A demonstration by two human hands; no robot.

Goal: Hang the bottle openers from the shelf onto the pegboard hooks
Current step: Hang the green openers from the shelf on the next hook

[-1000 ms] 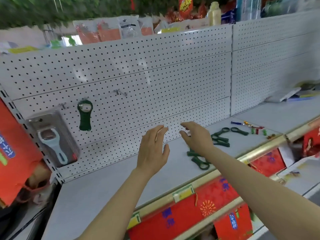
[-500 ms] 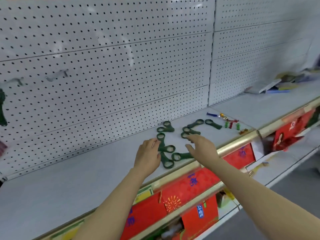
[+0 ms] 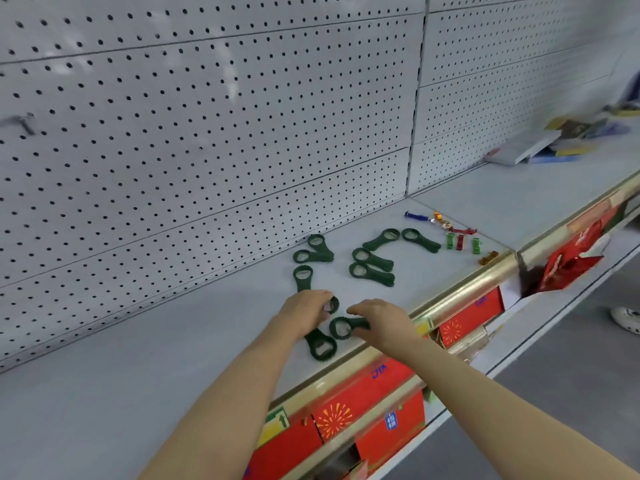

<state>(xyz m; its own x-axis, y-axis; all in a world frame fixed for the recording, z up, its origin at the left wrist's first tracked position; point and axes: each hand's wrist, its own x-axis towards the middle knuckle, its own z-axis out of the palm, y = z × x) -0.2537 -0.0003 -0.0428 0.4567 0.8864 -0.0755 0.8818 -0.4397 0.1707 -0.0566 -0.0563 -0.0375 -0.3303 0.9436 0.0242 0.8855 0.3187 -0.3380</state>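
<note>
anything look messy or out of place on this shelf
Yes. The green openers lie scattered at all angles on the shelf, some overlapping, none hung. Small coloured bits are strewn by the front edge. To the right, red packaging looks torn and crumpled, hanging over the shelf below.

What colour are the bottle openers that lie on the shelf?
Dark green, all of them, as the head view shows; for example this bottle opener on the grey shelf.

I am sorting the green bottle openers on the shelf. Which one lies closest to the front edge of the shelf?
The opener just below the left hand, its ring end pointing at the gold shelf edge. All the others lie farther back, toward the pegboard.
</note>
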